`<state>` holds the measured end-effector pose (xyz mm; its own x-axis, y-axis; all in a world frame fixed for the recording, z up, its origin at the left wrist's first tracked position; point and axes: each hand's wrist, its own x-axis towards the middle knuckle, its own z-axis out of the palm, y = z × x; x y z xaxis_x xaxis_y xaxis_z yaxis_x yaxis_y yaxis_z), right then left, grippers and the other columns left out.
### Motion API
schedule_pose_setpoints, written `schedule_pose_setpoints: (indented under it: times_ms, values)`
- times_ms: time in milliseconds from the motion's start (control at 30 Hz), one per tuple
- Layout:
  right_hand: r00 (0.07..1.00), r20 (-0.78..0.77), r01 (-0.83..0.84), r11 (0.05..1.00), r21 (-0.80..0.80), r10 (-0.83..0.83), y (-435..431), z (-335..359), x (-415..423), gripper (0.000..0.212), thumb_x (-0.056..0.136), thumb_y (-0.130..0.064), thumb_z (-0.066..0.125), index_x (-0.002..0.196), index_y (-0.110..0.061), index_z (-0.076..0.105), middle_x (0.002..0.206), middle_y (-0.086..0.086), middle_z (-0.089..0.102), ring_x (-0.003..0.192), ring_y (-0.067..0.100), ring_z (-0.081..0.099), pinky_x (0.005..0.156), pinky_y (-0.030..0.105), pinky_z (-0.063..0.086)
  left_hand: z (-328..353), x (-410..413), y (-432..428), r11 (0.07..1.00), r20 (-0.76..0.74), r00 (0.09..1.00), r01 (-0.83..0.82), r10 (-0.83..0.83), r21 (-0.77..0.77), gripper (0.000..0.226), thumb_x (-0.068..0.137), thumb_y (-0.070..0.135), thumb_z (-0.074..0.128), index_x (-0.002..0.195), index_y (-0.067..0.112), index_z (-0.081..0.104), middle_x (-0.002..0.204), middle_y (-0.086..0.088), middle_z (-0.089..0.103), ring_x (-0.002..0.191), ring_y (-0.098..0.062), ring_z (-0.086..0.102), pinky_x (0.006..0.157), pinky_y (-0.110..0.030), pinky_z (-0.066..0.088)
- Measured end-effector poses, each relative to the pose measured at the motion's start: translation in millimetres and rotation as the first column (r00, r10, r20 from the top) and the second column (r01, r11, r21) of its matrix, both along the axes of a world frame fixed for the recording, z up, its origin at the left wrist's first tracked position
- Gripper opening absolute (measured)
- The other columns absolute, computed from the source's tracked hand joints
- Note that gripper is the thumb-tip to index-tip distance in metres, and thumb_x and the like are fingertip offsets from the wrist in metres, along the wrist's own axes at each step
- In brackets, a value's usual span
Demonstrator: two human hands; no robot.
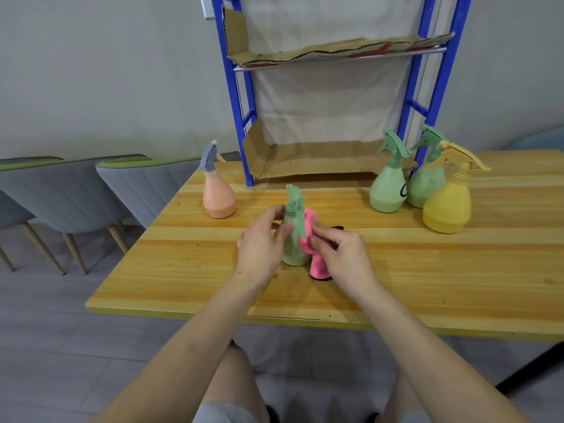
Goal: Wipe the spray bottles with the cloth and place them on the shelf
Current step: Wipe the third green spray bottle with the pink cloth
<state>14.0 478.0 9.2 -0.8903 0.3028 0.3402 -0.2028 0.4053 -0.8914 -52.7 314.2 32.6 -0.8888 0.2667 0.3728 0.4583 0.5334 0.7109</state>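
1. Green bottle (293,239) sits dead centre on the table (396,270), right between my hands. My left hand (259,248) is wrapped round its left side, fingers and thumb curled on the body.
2. My right hand (338,248) is pinching the pink cloth (317,264) and pressing it against the bottle's right side. So neither hand is free.
3. Its long axis is upright, base down near the tabletop. I can't tell if it's resting there or lifted a hair.
4. The trigger hangs on the near side, so I'd guess the nozzle points back at me, slightly right.
5. The shelf (305,163) stands straight ahead at the far edge. Once wiping's done, the move is a plain push away from me, and the left hand already has the grip.
6. Still waiting: a peach bottle (219,199) far left, plus 2 more green ones (387,190) and a yellow one (445,209) bunched on the right, well apart from my hands.
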Motion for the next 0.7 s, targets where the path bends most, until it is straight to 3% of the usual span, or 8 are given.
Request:
schedule_pose_setpoints:
  times_ms: [133, 267, 333, 400, 467, 700]
  values:
    - [0.999, 0.047, 0.015, 0.998, 0.060, -0.018, 6, -4, 4, 0.035, 0.095, -0.008, 0.075, 0.129, -0.017, 0.073, 0.129, -0.007, 0.073, 0.111, -0.009, 0.065, 0.106, 0.023, 0.053, 1, -2, -2, 1.000, 0.026, 1.000, 0.002, -0.002, -0.011, 0.052, 0.095, 0.060, 0.043, 0.142, 0.041, 0.051, 0.138, 0.022, 0.063, 0.126, -0.009, 0.060, 0.107, -0.056, 0.048]
    - [0.998, 0.039, -0.052, 0.998, -0.017, 0.053, 6, 0, 5, 0.027, 0.099, -0.019, 0.072, 0.126, -0.019, 0.076, 0.139, -0.006, 0.068, 0.131, -0.007, 0.056, 0.114, 0.018, 0.043, -3, -3, -5, 1.000, 0.075, 0.997, 0.013, -0.015, 0.028, 0.057, 0.094, 0.062, 0.043, 0.146, 0.039, 0.052, 0.141, 0.021, 0.062, 0.128, -0.004, 0.059, 0.110, -0.053, 0.048]
    - [0.999, 0.033, -0.039, 0.995, -0.089, 0.042, 4, 0, 3, 0.026, 0.098, -0.021, 0.073, 0.124, -0.020, 0.077, 0.130, -0.009, 0.073, 0.123, -0.007, 0.063, 0.108, 0.022, 0.050, -3, -1, -4, 1.000, 0.051, 0.999, 0.007, -0.008, 0.016, 0.057, 0.096, 0.061, 0.048, 0.147, 0.036, 0.053, 0.140, 0.020, 0.061, 0.126, -0.004, 0.060, 0.108, -0.051, 0.050]
    - [0.999, 0.031, -0.006, 0.989, -0.145, 0.010, 2, -1, 1, 0.028, 0.096, -0.018, 0.076, 0.123, -0.020, 0.078, 0.118, -0.010, 0.078, 0.109, -0.003, 0.071, 0.099, 0.029, 0.057, -3, -1, -2, 1.000, 0.028, 1.000, -0.004, 0.004, 0.029, 0.049, 0.101, 0.044, 0.060, 0.148, 0.029, 0.055, 0.134, 0.015, 0.059, 0.121, -0.008, 0.062, 0.105, -0.047, 0.053]
    - [0.999, 0.037, 0.033, 0.986, -0.162, -0.027, -1, -2, -1, 0.031, 0.093, -0.016, 0.079, 0.123, -0.020, 0.076, 0.116, -0.009, 0.078, 0.108, 0.001, 0.072, 0.100, 0.034, 0.059, -4, -3, 0, 0.999, 0.024, 1.000, -0.010, 0.009, 0.041, 0.048, 0.102, 0.030, 0.066, 0.148, 0.024, 0.056, 0.129, 0.010, 0.056, 0.118, -0.011, 0.062, 0.103, -0.045, 0.055]
    - [0.997, -0.050, 0.043, 0.985, -0.164, -0.052, -15, 21, -13, 0.041, 0.095, -0.019, 0.076, 0.135, -0.027, 0.070, 0.119, -0.015, 0.076, 0.108, -0.005, 0.070, 0.094, 0.025, 0.060, -8, -8, 1, 0.998, 0.012, 1.000, 0.015, -0.014, -0.065, 0.046, 0.101, 0.038, 0.054, 0.146, 0.028, 0.058, 0.119, 0.016, 0.053, 0.117, -0.011, 0.057, 0.104, -0.052, 0.050]
